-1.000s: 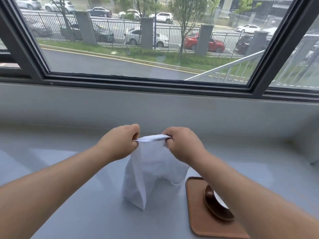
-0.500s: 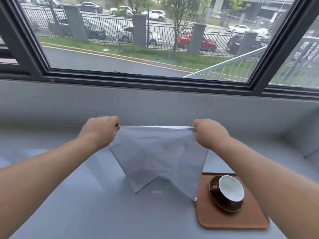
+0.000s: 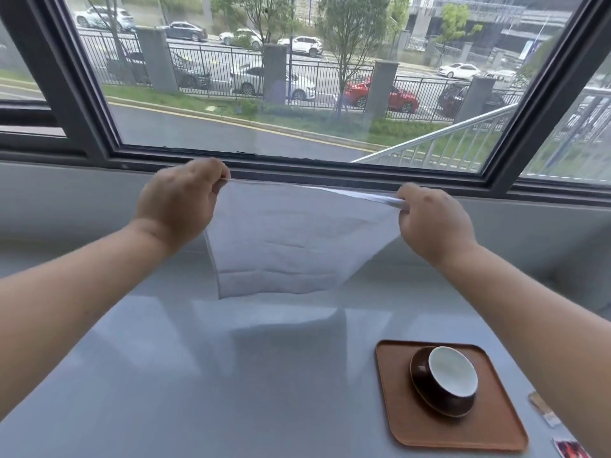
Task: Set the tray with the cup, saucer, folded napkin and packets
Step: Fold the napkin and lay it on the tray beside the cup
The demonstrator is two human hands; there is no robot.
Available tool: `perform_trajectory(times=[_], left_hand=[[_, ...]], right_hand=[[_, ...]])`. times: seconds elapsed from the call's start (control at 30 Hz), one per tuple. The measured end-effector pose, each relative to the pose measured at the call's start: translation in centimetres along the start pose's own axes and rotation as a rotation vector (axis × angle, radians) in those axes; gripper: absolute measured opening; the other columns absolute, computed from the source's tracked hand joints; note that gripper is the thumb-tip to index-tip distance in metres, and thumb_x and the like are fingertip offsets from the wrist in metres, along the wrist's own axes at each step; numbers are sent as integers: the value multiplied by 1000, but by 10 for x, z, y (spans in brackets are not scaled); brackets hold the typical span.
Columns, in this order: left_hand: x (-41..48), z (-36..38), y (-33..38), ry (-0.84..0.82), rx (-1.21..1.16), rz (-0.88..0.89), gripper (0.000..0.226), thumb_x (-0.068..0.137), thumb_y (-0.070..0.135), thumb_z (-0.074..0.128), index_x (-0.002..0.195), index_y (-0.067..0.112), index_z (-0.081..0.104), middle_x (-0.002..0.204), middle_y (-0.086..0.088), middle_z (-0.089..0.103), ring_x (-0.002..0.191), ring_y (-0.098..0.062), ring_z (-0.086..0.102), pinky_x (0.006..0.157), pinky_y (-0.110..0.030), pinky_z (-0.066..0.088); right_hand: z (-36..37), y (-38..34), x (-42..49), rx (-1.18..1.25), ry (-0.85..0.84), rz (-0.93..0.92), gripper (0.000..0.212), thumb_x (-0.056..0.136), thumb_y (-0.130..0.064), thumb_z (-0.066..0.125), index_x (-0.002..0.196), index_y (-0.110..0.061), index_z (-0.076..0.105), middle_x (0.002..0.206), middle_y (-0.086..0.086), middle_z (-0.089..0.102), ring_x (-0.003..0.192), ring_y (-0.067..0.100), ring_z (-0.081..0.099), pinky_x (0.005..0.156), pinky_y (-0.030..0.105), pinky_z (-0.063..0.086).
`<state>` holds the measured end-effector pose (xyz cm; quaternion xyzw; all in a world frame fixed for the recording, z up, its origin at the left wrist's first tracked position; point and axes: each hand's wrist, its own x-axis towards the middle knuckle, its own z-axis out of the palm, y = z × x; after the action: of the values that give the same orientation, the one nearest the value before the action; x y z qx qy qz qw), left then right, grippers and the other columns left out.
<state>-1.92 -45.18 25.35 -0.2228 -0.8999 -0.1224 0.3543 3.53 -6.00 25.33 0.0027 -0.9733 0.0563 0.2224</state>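
The left hand [image 3: 178, 201] is closed in a pinch on the upper left corner of the napkin [image 3: 291, 246]; the right hand [image 3: 429, 223] is closed in a like pinch on the upper right corner. The napkin hangs between the two hands, its top edge pulled taut and sloping slightly down toward the right, its lower edge free above the table [image 3: 198, 375] and apart from it. The cloth is white and creased, with at least one layer doubled along the top edge on the right side. To the lower right, the brown tray [image 3: 406, 421] lies flat on the table. On it a dark saucer [image 3: 426, 396] carries the cup [image 3: 453, 375], dark outside and white inside, which appears tilted, though the wide lens may account for this. Right of the tray, on the table, lie two packets [image 3: 544, 408], partly cut off by the right forearm. Behind the hands runs a window [image 3: 297, 77].
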Motion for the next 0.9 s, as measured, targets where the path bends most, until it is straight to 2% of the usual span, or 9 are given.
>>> perform_trajectory(times=[0.07,0.13,0.3,0.37,0.47,0.53,0.63,0.77,0.9], left_hand=[[-18,2,2,27,17,119,10,96,9,60,96,6,70,82,-16,72,63,-41,69,51,-46,54],[-68,31,-11,-81,-12,190,14,97,14,57,94,9,70,79,-13,70,60,-37,69,46,-43,53],[-139,45,-8,-309,-145,330,24,95,29,54,86,16,73,73,-2,72,58,-30,68,49,-37,55],[-167,50,-7,-466,-166,294,10,88,28,70,84,19,74,71,2,73,58,-29,69,51,-34,57],[-205,60,-9,-713,-77,239,17,75,29,90,78,28,74,69,9,71,63,-23,68,54,-30,55],[-228,65,-10,-894,-66,221,7,90,40,74,91,33,72,88,12,71,86,-18,68,67,-31,52],[-256,70,-3,-1084,-113,135,17,98,48,55,102,35,66,107,16,63,107,-10,57,74,-26,41],[-270,68,7,-1314,-131,14,17,93,50,56,99,36,63,98,19,55,94,-6,53,69,-25,38],[-275,69,6,-1399,-172,-62,16,89,54,55,94,39,59,100,18,59,92,-6,55,71,-25,43]], right_hand=[[2,3,-21,25,1,-19,8,83,0,55,83,-7,59,76,16,64,69,36,49,56,38,35],[48,-5,-60,4,-93,-24,9,81,1,59,80,-8,60,73,15,64,69,38,53,57,38,37],[74,7,-137,-6,-281,-75,18,77,3,67,83,-14,68,74,5,66,70,35,56,64,44,49],[86,6,-161,-18,-412,-112,22,79,0,65,90,-18,71,81,1,70,78,33,59,70,44,50],[104,5,-193,-59,-589,-185,23,85,-9,57,99,-23,69,89,-4,70,89,27,60,76,39,47],[113,4,-210,-70,-685,-215,28,87,-10,49,104,-25,66,96,-6,69,95,24,59,80,37,47],[122,0,-231,-82,-810,-222,36,86,-6,42,109,-26,62,102,-7,67,98,22,58,80,37,48],[127,-11,-248,-100,-980,-240,32,85,-4,40,102,-22,60,101,1,67,97,26,58,71,37,43],[130,-14,-254,-124,-1089,-170,29,87,-3,44,105,-21,60,105,4,66,89,26,53,72,35,44]])
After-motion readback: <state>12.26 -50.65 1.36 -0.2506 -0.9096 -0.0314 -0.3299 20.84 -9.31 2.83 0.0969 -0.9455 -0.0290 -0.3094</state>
